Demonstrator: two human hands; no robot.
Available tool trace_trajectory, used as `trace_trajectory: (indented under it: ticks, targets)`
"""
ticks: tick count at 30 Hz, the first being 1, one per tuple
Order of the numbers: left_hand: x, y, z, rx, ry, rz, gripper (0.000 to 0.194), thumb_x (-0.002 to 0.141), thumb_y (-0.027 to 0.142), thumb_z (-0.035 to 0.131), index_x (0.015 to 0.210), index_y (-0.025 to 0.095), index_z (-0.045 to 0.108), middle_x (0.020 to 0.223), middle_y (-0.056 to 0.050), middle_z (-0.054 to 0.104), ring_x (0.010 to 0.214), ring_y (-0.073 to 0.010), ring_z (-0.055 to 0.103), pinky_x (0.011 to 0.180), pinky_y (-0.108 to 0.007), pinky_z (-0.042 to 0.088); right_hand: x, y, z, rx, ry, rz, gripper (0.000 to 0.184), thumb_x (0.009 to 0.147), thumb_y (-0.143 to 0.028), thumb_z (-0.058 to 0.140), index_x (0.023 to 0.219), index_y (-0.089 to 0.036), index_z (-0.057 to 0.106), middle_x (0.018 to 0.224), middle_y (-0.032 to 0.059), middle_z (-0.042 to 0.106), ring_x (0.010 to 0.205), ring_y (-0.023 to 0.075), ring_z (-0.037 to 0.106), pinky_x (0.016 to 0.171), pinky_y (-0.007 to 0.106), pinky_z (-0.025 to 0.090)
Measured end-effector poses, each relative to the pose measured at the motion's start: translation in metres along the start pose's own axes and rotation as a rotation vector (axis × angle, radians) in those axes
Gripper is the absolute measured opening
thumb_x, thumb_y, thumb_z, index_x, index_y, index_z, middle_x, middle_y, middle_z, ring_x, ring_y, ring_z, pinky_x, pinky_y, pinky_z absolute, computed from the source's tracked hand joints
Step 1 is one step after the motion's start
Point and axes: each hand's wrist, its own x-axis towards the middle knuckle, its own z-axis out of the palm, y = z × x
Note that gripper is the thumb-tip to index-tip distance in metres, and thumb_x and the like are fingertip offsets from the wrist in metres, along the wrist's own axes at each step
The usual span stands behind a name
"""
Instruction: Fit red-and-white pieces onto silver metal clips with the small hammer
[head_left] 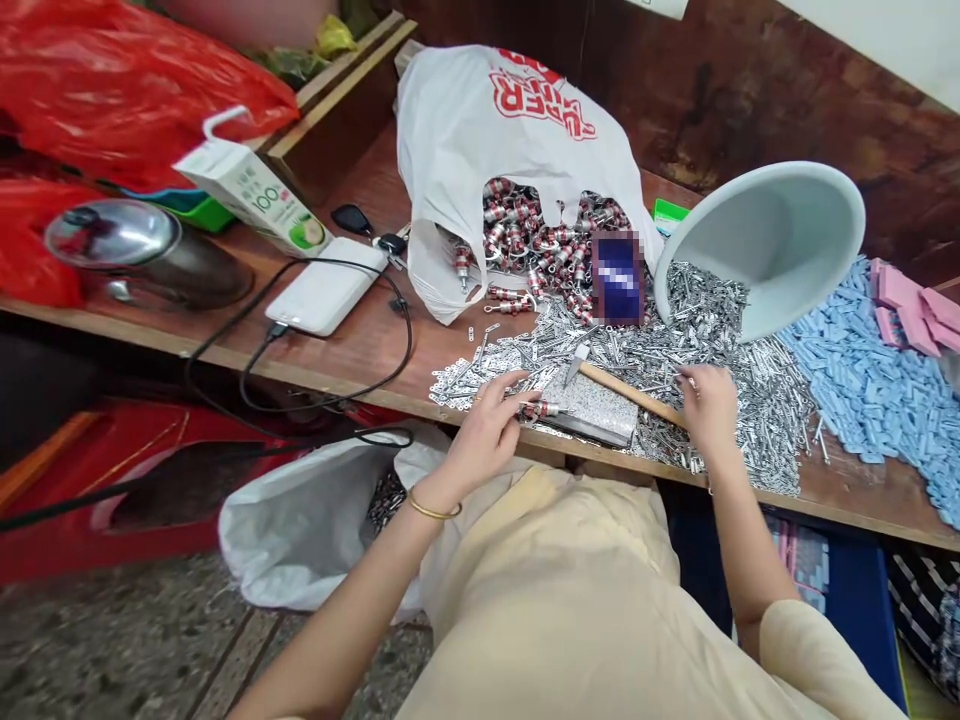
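Note:
My left hand (487,425) is closed at the table's front edge. Its fingers grip a small silver metal fitting with red bands (541,408), held over a flat metal block (600,400). My right hand (709,405) is closed around the handle end of a small hammer (634,392), whose head rests above the block. Its thumb and forefinger are pinched together near the pile of loose silver metal pins (765,410); whether a small part is between them I cannot make out. Small flat metal plates (480,365) lie scattered left of the block.
A white plastic bag (525,140) spills similar red-banded fittings. A grey tub (765,240) lies tipped over the pins. Light-blue pieces (862,360) and pink blocks (904,300) lie right. A white power bank (326,290), juice carton (251,195) and metal cup (150,250) stand left.

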Motion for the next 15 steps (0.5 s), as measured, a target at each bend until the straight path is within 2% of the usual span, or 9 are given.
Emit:
trace_trajectory:
  ticks: [3, 6, 8, 10, 15]
  targets:
    - [-0.006, 0.000, 0.001, -0.016, -0.058, 0.022, 0.062, 0.078, 0.004, 0.047, 0.135, 0.023, 0.058, 0.143, -0.011, 0.055, 0.134, -0.0290, 0.051, 0.115, -0.054, 0.044, 0.011, 0.032, -0.005, -0.032, -0.131, 0.088, 0.030, 0.095, -0.031, 0.049, 0.090, -0.017, 0.075, 0.092, 0.0128, 0.072, 0.090, 0.0267, 0.055, 0.083, 0.040, 0.042]
    - [-0.009, 0.005, 0.005, -0.019, 0.017, -0.008, 0.056, 0.079, 0.004, 0.047, 0.132, 0.021, 0.059, 0.138, -0.011, 0.058, 0.132, -0.0270, 0.053, 0.115, -0.051, 0.044, 0.015, 0.041, 0.000, -0.019, -0.203, 0.071, 0.028, 0.091, -0.031, 0.050, 0.083, -0.018, 0.073, 0.088, 0.0106, 0.071, 0.087, 0.0250, 0.056, 0.077, 0.036, 0.040]
    - [-0.013, 0.007, 0.006, 0.019, 0.116, -0.020, 0.046, 0.082, 0.006, 0.049, 0.122, 0.020, 0.063, 0.132, -0.011, 0.060, 0.128, -0.0264, 0.055, 0.112, -0.050, 0.046, 0.014, 0.041, 0.005, -0.025, -0.171, 0.062, 0.026, 0.090, -0.031, 0.050, 0.083, -0.018, 0.072, 0.087, 0.0099, 0.070, 0.085, 0.0244, 0.056, 0.075, 0.034, 0.039]
    - [-0.018, 0.008, 0.007, 0.046, 0.164, -0.002, 0.037, 0.084, 0.007, 0.050, 0.116, 0.020, 0.066, 0.124, -0.011, 0.063, 0.122, -0.0255, 0.058, 0.107, -0.047, 0.048, 0.011, 0.041, 0.007, -0.034, -0.123, 0.050, 0.025, 0.091, -0.031, 0.050, 0.086, -0.018, 0.071, 0.088, 0.0095, 0.070, 0.084, 0.0242, 0.056, 0.074, 0.034, 0.038]
    - [-0.029, 0.008, 0.016, 0.034, 0.121, 0.112, 0.036, 0.087, 0.007, 0.051, 0.114, 0.021, 0.069, 0.118, -0.010, 0.066, 0.111, -0.0230, 0.062, 0.100, -0.044, 0.052, 0.006, 0.030, 0.007, -0.056, 0.019, 0.021, 0.025, 0.095, -0.029, 0.047, 0.094, -0.019, 0.070, 0.095, 0.0119, 0.070, 0.088, 0.0261, 0.057, 0.079, 0.036, 0.040]
